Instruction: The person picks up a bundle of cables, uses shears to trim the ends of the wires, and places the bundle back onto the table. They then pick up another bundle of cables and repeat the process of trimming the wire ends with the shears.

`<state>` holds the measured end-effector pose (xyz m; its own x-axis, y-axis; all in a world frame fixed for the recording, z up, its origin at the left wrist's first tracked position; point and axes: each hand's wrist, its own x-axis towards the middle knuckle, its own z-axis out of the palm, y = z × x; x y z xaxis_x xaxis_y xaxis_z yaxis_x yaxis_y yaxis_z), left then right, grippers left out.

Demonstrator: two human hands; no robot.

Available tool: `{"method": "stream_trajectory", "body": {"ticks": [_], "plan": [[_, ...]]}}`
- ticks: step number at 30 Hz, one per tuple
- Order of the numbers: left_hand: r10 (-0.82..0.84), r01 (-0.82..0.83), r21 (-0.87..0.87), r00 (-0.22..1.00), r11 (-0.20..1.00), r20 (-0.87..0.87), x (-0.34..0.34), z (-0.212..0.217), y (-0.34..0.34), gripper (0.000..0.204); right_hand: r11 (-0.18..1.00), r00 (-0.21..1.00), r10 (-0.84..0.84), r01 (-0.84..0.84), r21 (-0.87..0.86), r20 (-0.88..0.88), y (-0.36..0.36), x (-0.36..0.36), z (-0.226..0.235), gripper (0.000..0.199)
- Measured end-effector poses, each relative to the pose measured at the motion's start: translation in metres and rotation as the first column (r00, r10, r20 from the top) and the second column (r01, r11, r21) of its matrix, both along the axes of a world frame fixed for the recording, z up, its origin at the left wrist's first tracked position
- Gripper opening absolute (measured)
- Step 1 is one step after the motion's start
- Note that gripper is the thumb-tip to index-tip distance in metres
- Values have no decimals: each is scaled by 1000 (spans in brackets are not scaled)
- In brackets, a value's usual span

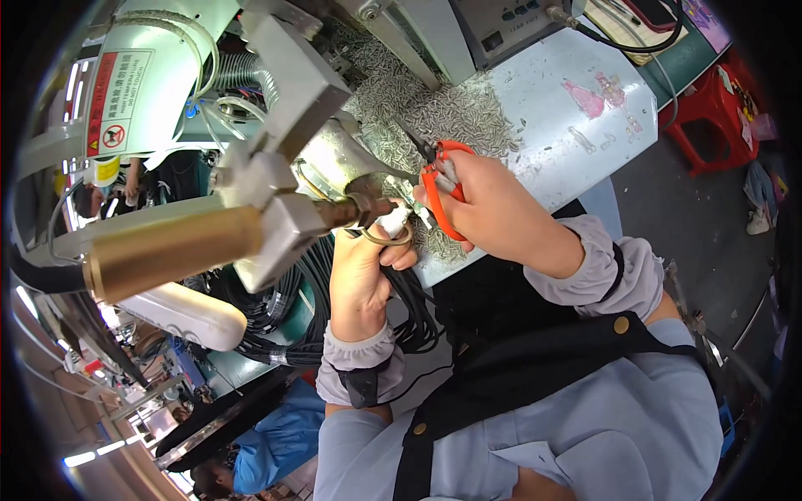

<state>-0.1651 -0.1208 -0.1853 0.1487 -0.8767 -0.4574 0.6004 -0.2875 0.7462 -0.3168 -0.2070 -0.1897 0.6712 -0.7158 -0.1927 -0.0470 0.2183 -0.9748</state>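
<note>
My right hand (pixel 489 200) is closed around a hand tool with orange handles (pixel 441 204), perhaps scissors or snips. Its dark, narrow jaws (pixel 411 136) point up and left over a heap of small silvery pieces (pixel 443 113). Whitish coverings show on some fingertips. Just left of it, my left hand (pixel 363 271) is curled beneath the brass-coloured tip (pixel 372 209) of a machine. A tan curved loop (pixel 388 242) crosses its fingers. What the left fingertips pinch is hidden by the machine tip and the fingers.
A metal arm with a brass cylinder (pixel 175 250) reaches in from the left, close above my left hand. Coiled black cables (pixel 292 313) lie below it. A grey control box (pixel 518 29) stands at the back. A red stool (pixel 714 125) is at right. A person in blue (pixel 280 438) sits lower left.
</note>
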Motion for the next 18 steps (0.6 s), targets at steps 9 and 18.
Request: {"method": "stream_trajectory", "body": {"ticks": [9, 18], "plan": [[17, -17, -37, 1000, 999, 5, -4, 3, 0, 24, 998, 999, 32, -33, 55, 20, -2, 2, -3, 13], [-14, 14, -11, 1000, 1000, 11, -3, 7, 3, 19, 996, 999, -31, 32, -84, 5, 7, 1, -11, 15]]}}
